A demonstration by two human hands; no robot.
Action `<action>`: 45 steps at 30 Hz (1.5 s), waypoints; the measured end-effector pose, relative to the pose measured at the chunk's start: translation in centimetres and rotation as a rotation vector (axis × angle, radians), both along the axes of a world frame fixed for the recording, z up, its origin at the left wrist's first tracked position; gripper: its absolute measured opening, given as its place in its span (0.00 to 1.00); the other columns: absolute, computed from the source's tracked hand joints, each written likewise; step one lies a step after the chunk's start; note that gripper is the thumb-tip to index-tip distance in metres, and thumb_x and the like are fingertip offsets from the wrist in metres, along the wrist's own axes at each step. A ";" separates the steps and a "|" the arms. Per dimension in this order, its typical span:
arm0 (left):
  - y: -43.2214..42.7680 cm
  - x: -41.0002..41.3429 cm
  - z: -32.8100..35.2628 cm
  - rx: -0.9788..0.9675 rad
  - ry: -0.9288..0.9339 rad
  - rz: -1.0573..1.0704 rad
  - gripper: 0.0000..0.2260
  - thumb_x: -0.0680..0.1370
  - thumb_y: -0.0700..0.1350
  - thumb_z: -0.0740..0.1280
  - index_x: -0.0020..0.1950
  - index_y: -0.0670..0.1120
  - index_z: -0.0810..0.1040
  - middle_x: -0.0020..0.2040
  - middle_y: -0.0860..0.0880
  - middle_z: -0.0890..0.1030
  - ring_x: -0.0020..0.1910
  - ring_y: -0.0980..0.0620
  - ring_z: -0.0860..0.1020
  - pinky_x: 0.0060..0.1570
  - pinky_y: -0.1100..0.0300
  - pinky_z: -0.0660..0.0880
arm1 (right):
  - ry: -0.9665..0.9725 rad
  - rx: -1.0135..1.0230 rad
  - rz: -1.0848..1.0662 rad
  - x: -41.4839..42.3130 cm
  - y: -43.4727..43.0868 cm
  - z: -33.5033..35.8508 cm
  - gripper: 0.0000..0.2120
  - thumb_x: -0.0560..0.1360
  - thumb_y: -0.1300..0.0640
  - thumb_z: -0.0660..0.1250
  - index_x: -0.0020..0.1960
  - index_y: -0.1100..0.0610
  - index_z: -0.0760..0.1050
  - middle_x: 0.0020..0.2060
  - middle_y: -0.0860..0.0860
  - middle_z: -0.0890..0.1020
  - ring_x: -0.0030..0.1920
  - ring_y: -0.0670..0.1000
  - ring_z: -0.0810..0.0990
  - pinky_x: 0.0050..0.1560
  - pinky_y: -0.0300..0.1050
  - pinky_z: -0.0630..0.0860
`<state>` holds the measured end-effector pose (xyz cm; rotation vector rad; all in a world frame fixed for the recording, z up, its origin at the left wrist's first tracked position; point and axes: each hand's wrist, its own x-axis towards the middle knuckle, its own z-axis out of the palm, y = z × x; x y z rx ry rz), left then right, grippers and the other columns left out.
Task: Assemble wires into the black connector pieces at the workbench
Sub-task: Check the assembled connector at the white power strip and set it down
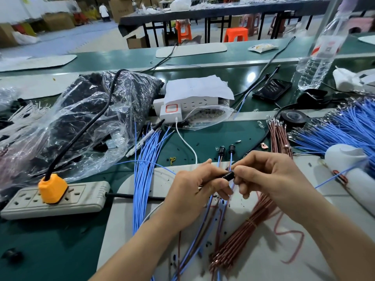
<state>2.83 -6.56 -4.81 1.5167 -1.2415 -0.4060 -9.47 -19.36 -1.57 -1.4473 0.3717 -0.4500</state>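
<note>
Black connector piece (228, 175): largely covered by the fingers of the left grip (194, 189) and right grip (269, 179); wire entry unseen. Water bottle (320, 57): top blurred. Phone (272, 89): screen text illegible.

Hands: two, left hand (194, 191) and right hand (269, 179).
Black connectors seen singly: three. These are the held connector (228, 175), first wired connector (221, 149) and second wired connector (231, 148).
Power strips: two, grey strip (54, 199) and white strip (190, 103).
Brown wire bundles: two, far bundle (280, 136) and near bundle (241, 238).
Water bottle (320, 55): one.
Phone (272, 89): one.
Blue wires (142, 179): too many to count.
</note>
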 end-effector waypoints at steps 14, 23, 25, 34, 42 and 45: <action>0.2 -0.1 -0.2 -0.013 0.089 -0.044 0.04 0.75 0.39 0.66 0.48 0.42 0.79 0.34 0.59 0.83 0.34 0.57 0.83 0.72 0.63 0.57 | 0.046 0.021 0.105 -0.4 -0.4 0.0 0.09 0.65 0.64 0.69 0.41 0.69 0.74 0.29 0.58 0.81 0.29 0.52 0.81 0.31 0.41 0.79; 0.0 0.0 -0.2 -0.039 0.072 -0.048 0.05 0.75 0.39 0.67 0.46 0.37 0.79 0.32 0.61 0.81 0.32 0.60 0.81 0.70 0.65 0.60 | 0.081 0.133 0.101 0.1 -0.4 -0.5 0.10 0.63 0.64 0.71 0.39 0.69 0.74 0.30 0.59 0.82 0.29 0.53 0.82 0.31 0.42 0.79; 0.1 0.0 -0.1 -0.041 0.059 -0.028 0.06 0.75 0.40 0.66 0.46 0.38 0.79 0.32 0.61 0.82 0.32 0.59 0.82 0.72 0.63 0.57 | 0.051 0.156 0.092 0.2 -0.3 -0.7 0.06 0.62 0.63 0.72 0.37 0.65 0.78 0.30 0.59 0.82 0.29 0.53 0.81 0.31 0.41 0.79; -0.1 -0.6 0.6 -0.030 0.097 0.020 0.06 0.75 0.49 0.67 0.49 0.50 0.79 0.28 0.55 0.79 0.22 0.59 0.73 0.34 0.71 0.73 | -0.049 0.187 0.134 0.0 -1.0 -0.8 0.06 0.65 0.60 0.70 0.39 0.59 0.84 0.33 0.58 0.83 0.31 0.50 0.82 0.34 0.40 0.79; 1.5 1.5 3.7 0.202 0.007 0.179 0.12 0.78 0.38 0.66 0.46 0.55 0.81 0.27 0.56 0.77 0.22 0.57 0.70 0.25 0.68 0.70 | -0.246 0.271 -0.595 -0.8 -4.6 0.0 0.11 0.80 0.63 0.59 0.41 0.54 0.73 0.27 0.45 0.81 0.25 0.42 0.77 0.27 0.34 0.75; 3.4 1.2 5.5 0.377 -0.073 0.096 0.07 0.78 0.40 0.67 0.47 0.52 0.82 0.30 0.54 0.81 0.22 0.58 0.73 0.24 0.67 0.72 | -0.278 0.348 -0.661 -0.9 -5.0 -0.3 0.12 0.82 0.61 0.57 0.40 0.54 0.70 0.23 0.45 0.78 0.22 0.43 0.75 0.22 0.33 0.71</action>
